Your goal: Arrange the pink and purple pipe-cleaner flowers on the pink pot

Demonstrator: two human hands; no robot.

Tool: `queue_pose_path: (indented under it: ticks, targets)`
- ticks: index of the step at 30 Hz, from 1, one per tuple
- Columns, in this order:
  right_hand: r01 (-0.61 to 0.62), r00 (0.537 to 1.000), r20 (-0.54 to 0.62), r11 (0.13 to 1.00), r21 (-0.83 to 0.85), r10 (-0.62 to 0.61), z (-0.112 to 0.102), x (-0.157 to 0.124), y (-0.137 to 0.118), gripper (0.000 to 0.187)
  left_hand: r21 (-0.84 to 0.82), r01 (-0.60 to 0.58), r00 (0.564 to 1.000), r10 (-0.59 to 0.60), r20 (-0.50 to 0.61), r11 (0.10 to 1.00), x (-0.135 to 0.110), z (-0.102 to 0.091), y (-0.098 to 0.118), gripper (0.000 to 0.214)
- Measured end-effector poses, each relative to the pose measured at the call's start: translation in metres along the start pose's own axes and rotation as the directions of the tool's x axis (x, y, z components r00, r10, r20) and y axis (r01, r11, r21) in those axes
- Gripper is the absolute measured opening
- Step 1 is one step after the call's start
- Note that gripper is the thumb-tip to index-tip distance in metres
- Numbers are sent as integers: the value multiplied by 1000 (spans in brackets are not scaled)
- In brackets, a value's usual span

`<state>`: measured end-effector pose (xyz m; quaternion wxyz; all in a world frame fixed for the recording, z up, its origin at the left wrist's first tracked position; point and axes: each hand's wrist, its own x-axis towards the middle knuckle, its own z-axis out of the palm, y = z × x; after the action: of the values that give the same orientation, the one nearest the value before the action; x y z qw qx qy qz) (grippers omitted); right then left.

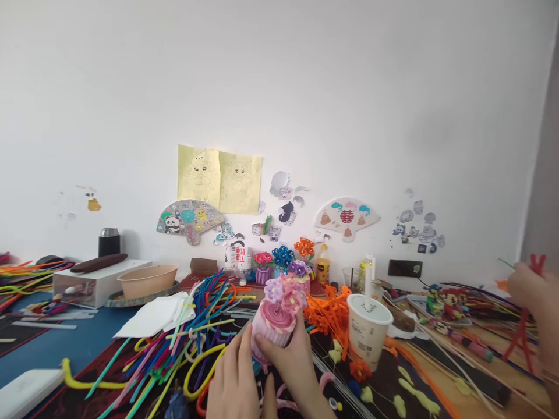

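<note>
Low at centre, my left hand [233,381] and right hand [294,364] cup the pink pipe-cleaner flower pot [276,320] upright, fingers pressed together around its sides, steadying it above the pipe cleaners [183,343], beside 1 paper cup [368,331].

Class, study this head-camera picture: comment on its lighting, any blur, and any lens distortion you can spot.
Head view: even, soft light on the white wall, no hard shadows or glare. Both hands, left hand and right hand, around the pink pipe-cleaner flower pot, look slightly soft. Another person's hand at the right edge is blurred. The right wall edge leans, suggesting wide-angle distortion.
</note>
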<state>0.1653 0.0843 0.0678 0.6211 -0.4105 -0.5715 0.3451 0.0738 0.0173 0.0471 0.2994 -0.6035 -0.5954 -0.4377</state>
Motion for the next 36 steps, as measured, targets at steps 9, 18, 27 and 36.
queue_pose_path:
  ticks: [9,18,27,36]
  targets:
    - [105,982,112,933,343,-152,-11,15,11,67,-405,364,911,-230,343,839,27,29,16,56]
    - [24,975,174,842,538,-139,-41,44,20,70,-823,535,844,-93,527,191,60,42,9,75]
    - [-38,977,195,839,543,-82,-46,42,12,60,-828,533,846,-115,521,171,48,77,21,74]
    - [-4,996,78,887,463,-37,-41,54,40,80,-700,492,871,-279,406,518,37,76,43,63]
